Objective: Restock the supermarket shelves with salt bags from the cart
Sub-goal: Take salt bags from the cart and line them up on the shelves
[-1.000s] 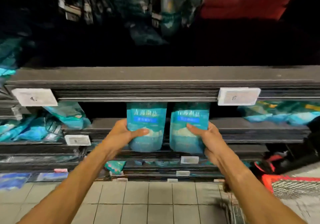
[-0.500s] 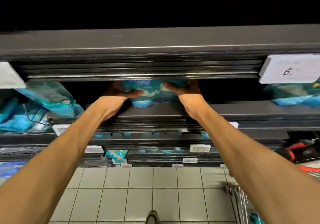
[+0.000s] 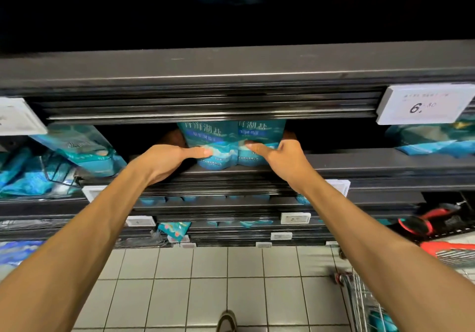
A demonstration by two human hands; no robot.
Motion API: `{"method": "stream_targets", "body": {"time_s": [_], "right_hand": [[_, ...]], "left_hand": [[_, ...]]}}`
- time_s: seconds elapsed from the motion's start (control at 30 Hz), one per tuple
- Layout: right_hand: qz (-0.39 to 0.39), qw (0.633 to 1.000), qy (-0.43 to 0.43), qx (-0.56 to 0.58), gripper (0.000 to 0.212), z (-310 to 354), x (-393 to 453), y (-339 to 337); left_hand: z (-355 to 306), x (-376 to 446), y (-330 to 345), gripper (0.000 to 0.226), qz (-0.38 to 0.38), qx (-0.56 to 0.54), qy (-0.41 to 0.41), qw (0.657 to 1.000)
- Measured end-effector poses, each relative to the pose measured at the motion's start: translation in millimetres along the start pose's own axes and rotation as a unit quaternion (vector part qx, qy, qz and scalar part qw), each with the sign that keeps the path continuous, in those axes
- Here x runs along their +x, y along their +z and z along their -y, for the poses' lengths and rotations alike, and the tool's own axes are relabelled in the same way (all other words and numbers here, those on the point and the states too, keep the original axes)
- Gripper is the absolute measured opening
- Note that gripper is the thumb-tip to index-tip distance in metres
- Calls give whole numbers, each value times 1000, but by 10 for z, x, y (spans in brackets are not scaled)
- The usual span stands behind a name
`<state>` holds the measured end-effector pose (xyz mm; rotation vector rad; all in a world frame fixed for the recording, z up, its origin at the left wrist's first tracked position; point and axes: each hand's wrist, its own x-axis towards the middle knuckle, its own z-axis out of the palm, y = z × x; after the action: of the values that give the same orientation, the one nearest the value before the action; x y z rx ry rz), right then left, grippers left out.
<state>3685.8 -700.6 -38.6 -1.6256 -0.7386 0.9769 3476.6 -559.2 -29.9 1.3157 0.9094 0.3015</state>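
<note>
Two teal salt bags stand upright side by side, touching, on a dark shelf (image 3: 359, 162), just under the lip of the shelf above: left bag (image 3: 209, 146) and right bag (image 3: 259, 141). L hand (image 3: 167, 159) grips the left bag, thumb across its front, fingers wrapped round the far side & mostly hidden. R hand (image 3: 282, 155) grips the right bag the same way, thumb on the front, fingers behind it. Both bags' bases sit on the shelf near its front edge. Print on the bags: big white Chinese characters up top, a blue band w/ smaller characters below, a white mountain/lake graphic, then a fine text line near the base, too small to read. Same shelf, far left: a leaning teal bag (image 3: 82, 149) tilted over a jumble of other blue-teal packs (image 3: 23, 177), contents can't tell. Far right: more teal packs (image 3: 434, 139) lying flat. Lower shelves hold rows of teal pack tops (image 3: 203, 199), only the edges showing. White price tag (image 3: 421, 104) on the upper shelf rail at right reads "6." w/ small digits after, approx "30"; the line above it is blurred. Another tag (image 3: 15, 115) at left, unreadable. Small tag (image 3: 295, 218) lower down shows a "5", rest unclear. Cart (image 3: 370, 306), wire basket, bottom right, w/ teal packs inside, count can't tell. Red basket (image 3: 452, 252) at right edge, contents not visible. Pale tiled floor (image 3: 205, 280) below, shoe tip (image 3: 226, 321) at bottom centre.
</note>
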Motion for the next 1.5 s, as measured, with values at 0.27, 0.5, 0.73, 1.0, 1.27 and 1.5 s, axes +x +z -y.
{"method": "stream_targets", "body": {"time_s": [0.27,0.5,0.73,1.0,1.27,1.5], "right_hand": [[-6,1000,-3,6,18,28,-76,46],[-32,999,-10,30,13,-25,-69,51],[-32,999,-14,14,26,-74,-36,47],[-44,999,-28,-1,27,-119,-24,48],[-45,999,-29,5,29,-107,-19,33],[-43,998,-39,-9,24,-110,-25,-12]], "left_hand": [[13,-60,101,47,-74,37,54,995],[111,-139,66,65,-110,41,174,978],[186,-194,14,61,-110,71,186,974],[209,-165,39,72,-112,102,171,974],[197,-203,63,59,-117,119,183,969],[165,-257,30,55,-121,115,194,967]]}}
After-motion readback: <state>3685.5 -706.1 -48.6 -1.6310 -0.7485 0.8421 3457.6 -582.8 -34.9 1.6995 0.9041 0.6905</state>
